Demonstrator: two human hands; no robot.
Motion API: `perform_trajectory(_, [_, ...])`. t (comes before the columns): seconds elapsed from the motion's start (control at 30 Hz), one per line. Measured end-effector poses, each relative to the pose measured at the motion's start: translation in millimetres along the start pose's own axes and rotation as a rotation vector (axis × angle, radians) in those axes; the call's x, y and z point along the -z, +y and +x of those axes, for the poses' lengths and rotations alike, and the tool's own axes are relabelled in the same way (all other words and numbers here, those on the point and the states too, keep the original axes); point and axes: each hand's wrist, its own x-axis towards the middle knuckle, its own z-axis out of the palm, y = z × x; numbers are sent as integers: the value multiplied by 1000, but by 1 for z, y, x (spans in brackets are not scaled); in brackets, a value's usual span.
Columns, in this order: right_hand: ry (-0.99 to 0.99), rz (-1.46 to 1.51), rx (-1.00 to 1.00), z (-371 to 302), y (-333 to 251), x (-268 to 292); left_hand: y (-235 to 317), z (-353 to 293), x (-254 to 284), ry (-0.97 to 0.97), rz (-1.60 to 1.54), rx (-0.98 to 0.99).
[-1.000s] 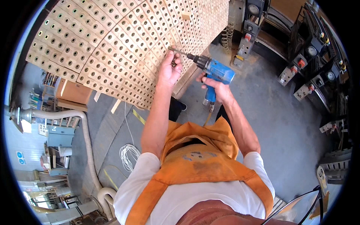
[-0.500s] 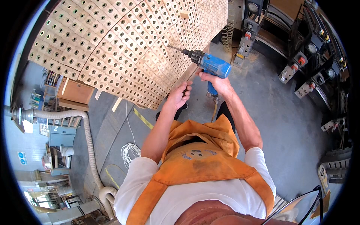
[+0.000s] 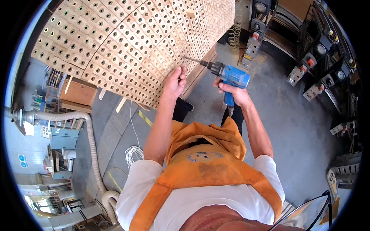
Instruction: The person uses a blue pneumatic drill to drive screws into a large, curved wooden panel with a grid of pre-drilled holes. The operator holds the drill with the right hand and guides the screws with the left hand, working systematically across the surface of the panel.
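Blue drill (image 3: 236,77) right of centre, upper half of frame. Long axis slopes from upper left to lower right; bit (image 3: 192,59) points left and slightly up, toward perforated wooden panel (image 3: 127,42) filling upper left; contact between bit tip and panel cannot be told. Drill handle (image 3: 229,99) runs downward. Right hand (image 3: 238,94) wrapped around handle. Left hand (image 3: 175,82) near frame centre, just below bit tip, fingers curled; cannot tell whether anything small is inside.
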Motion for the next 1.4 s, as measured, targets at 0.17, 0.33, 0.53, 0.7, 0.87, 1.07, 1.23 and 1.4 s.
perform_trajectory(0.17, [-22, 94, -128, -14, 9, 17, 6, 7, -16, -166, -10, 35])
perform_trajectory(0.33, [-4, -20, -126, -13, 12, 21, 9, 15, -24, -72, 260, 55])
perform_trajectory(0.53, [68, 131, -17, 18, 25, -22, 20, 39, -30, -65, -19, -73])
perform_trajectory(0.7, [116, 173, -69, 34, 23, -29, 17, 36, -31, -43, -45, -47])
perform_trajectory(0.87, [92, 24, -19, 37, 13, -32, -32, 17, 23, -226, 85, 255])
perform_trajectory(1.07, [115, -30, 1, 35, 6, -30, -86, -27, 32, -60, 74, 457])
perform_trajectory(1.23, [122, -73, 29, 40, 14, -29, -84, -51, 37, 3, 113, 456])
perform_trajectory(1.4, [208, -160, -102, 21, 7, -41, -92, -69, 49, -35, 333, 336])
